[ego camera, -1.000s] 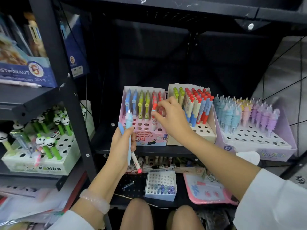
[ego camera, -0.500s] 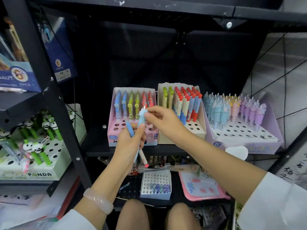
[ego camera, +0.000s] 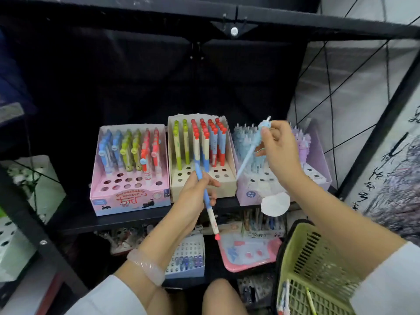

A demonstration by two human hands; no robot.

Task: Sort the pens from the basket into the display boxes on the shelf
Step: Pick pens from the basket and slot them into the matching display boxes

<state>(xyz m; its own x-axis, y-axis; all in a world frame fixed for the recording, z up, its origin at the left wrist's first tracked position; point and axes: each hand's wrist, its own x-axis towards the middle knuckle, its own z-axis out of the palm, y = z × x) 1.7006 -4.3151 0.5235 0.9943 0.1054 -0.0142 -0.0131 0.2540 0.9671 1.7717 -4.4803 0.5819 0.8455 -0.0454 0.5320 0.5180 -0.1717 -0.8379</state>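
pinching light-blue pen [ego camera: 251,151], right hand [ego camera: 278,153]; left hand [ego camera: 195,196] grips blue-white pen [ego camera: 205,196].

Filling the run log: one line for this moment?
right hand: holds light-blue animal-topped pen | left hand: holds blue-and-white pen | green plastic basket: lower right

Three display boxes stand side by side on the shelf [ego camera: 136,220]: a pink box [ego camera: 130,198], a cream box [ego camera: 202,185] and a lilac box [ego camera: 318,160]. Two hands are up in front of them, each with one pen. The left hand [ego camera: 193,196] holds a blue-and-white pen [ego camera: 205,196]; the cream box is just beyond that grip. The right hand [ego camera: 279,153] pinches a pale blue pen [ego camera: 252,148] over the lilac box. One green basket [ego camera: 304,269] sits below the right grip.
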